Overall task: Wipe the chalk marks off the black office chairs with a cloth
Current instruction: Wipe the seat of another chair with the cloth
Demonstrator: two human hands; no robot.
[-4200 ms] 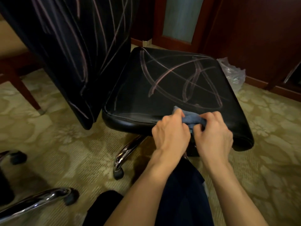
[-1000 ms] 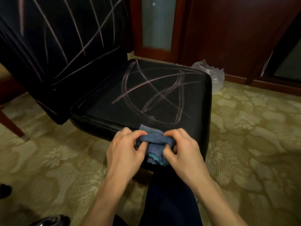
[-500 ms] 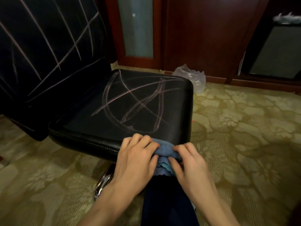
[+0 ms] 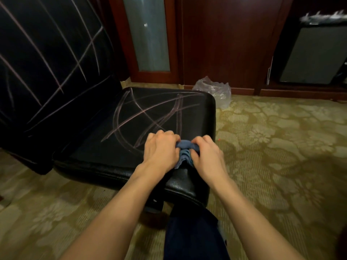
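Two hands, left hand (image 4: 161, 151), right hand (image 4: 206, 156), cloth (image 4: 185, 151) pinched between

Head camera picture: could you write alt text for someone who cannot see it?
Two bare hands, left hand and right hand, bunch a blue cloth over a black chair seat crossed with chalk marks. The chair back is marked too; a plastic bag lies on patterned carpet.

chair seat (image 4: 97, 147): I see glossy black, crossed with pale pink chalk marks (image 4: 148, 113)
cloth (image 4: 185, 152): blue
carpet (image 4: 272, 147): olive-gold floral pattern
cabinet (image 4: 225, 44): dark reddish brown
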